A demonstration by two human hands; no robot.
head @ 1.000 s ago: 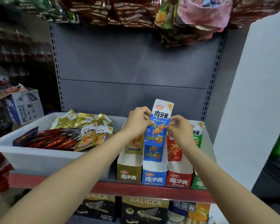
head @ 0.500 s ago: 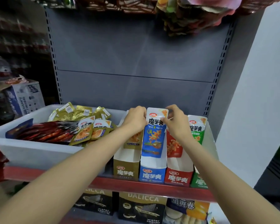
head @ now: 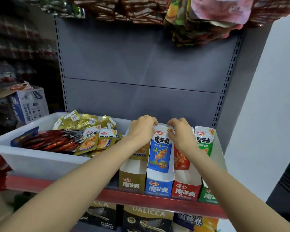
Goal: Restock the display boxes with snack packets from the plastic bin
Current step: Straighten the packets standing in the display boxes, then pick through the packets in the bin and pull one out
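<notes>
Glossy foil packets [head: 89, 142] lie in a smooth white plastic bin [head: 40, 162] — the boxes [head: 159, 185] are printed card, the back panel [head: 141, 64] matt grey metal.

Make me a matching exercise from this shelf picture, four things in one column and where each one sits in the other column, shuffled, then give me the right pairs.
Things:
1. blue packet
2. green packet
3. gold display box
4. plastic bin

Places:
A. leftmost in the row of boxes
B. left end of the shelf, beside the boxes
C. pinched at its top by the left hand and the right hand
D. standing in the rightmost box

Pairs: 1-C, 2-D, 3-A, 4-B
</notes>
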